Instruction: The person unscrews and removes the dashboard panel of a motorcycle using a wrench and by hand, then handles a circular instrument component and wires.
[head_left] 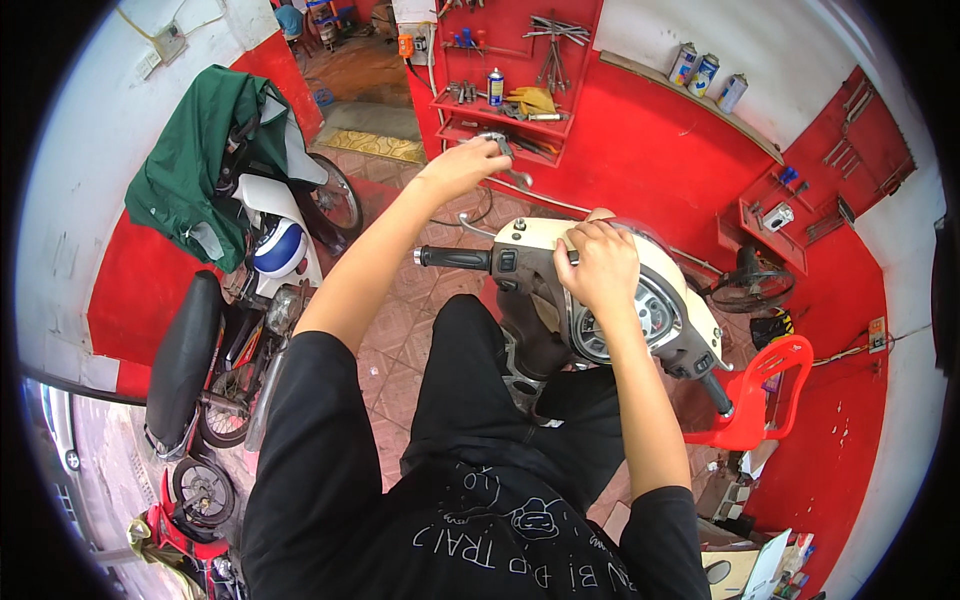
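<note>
A scooter's cream-and-grey handlebar cover (540,234) stands in front of me, its round instrument cluster (652,314) facing up. My right hand (605,265) lies over the top middle of the cover, fingers curled across its far edge. To the left of the cover sticks out the black left handgrip (455,258), with no hand on it. My left arm reaches forward past it. Near the red tool shelf, my left hand (470,165) is closed round a grey metal object (520,179); its kind is hard to make out, as the fingers partly hide it.
The wall-mounted red tool shelf (548,128) holds a spray can (495,87), sockets and a yellow cloth. A motorbike under a green cover (195,160) and a black-seated one (188,340) stand left. A red plastic chair (790,375) and a fan (752,285) are right.
</note>
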`<move>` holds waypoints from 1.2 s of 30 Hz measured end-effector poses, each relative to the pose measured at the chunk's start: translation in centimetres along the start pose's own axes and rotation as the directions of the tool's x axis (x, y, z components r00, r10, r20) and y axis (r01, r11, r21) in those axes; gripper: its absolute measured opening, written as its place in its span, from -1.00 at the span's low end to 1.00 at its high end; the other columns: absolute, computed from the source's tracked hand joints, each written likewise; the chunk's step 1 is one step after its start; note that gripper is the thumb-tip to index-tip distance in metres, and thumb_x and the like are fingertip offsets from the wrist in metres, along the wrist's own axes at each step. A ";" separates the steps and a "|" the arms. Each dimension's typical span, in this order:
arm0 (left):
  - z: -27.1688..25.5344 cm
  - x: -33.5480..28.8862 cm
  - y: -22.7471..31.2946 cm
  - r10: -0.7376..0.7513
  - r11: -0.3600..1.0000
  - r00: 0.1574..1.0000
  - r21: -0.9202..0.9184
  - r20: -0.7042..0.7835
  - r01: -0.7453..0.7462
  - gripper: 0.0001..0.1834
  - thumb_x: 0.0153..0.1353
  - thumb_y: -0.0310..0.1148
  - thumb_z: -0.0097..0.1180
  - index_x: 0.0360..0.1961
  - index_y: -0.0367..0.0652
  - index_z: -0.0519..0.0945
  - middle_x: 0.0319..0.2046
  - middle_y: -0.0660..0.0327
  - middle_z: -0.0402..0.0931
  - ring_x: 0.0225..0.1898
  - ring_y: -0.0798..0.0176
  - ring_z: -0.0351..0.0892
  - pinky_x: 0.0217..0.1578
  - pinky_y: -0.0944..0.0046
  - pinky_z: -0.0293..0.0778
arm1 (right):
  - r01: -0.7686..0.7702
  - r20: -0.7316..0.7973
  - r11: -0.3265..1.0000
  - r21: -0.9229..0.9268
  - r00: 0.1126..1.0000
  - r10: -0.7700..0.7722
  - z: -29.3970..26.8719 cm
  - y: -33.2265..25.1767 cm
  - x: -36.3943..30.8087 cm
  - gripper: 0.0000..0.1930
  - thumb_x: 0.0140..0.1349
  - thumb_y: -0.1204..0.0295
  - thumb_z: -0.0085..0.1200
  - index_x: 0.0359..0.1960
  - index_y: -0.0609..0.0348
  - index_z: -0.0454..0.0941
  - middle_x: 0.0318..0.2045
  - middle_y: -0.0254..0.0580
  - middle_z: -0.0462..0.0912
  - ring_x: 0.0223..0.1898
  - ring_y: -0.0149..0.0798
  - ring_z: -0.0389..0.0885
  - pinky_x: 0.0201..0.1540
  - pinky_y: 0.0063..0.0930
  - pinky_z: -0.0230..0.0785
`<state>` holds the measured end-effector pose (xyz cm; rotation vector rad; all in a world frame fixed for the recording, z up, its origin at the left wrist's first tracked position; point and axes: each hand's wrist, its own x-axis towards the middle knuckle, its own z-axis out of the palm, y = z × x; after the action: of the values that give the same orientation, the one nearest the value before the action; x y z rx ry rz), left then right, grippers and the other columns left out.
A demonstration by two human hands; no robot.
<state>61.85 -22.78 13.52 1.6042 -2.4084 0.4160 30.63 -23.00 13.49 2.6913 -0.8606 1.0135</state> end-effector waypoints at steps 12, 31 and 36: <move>-7.8 -9.3 14.6 -0.608 0.733 0.793 -0.355 0.041 0.580 -0.60 0.40 -0.42 -0.02 0.22 -0.31 0.51 -0.19 -0.26 0.61 -0.13 -0.32 0.63 -0.09 -0.18 0.53 | -0.009 0.006 1.000 0.005 1.000 0.009 0.1 -0.3 -0.1 -0.76 0.17 0.22 0.18 -0.47 0.13 0.71 -0.40 -0.23 0.72 -0.22 -0.16 0.70 -0.01 -0.18 0.44; -3.5 -7.0 16.3 -0.647 0.683 0.761 -0.404 0.054 0.609 -0.61 0.38 -0.43 -0.01 0.18 -0.32 0.55 -0.23 -0.21 0.65 -0.18 -0.30 0.65 -0.13 -0.17 0.54 | 0.004 -0.008 1.000 -0.002 1.000 -0.004 -0.1 -0.2 -0.1 -0.76 0.16 0.22 0.19 -0.48 0.12 0.69 -0.40 -0.23 0.73 -0.23 -0.17 0.70 -0.08 -0.18 0.43; -3.6 -6.7 14.1 -0.635 0.712 0.763 -0.291 0.122 0.639 -0.58 0.24 -0.50 0.03 0.12 -0.08 0.64 -0.19 -0.04 0.66 -0.12 -0.18 0.65 -0.10 -0.12 0.54 | 0.010 -0.029 1.000 -0.004 1.000 -0.010 0.0 -0.1 -0.1 -0.77 0.16 0.22 0.19 -0.47 0.11 0.69 -0.39 -0.24 0.73 -0.23 -0.17 0.70 -0.09 -0.19 0.43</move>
<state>51.46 -10.61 13.12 2.1173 -1.6315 -0.1125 30.59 -22.84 13.43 2.6678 -0.8421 1.0456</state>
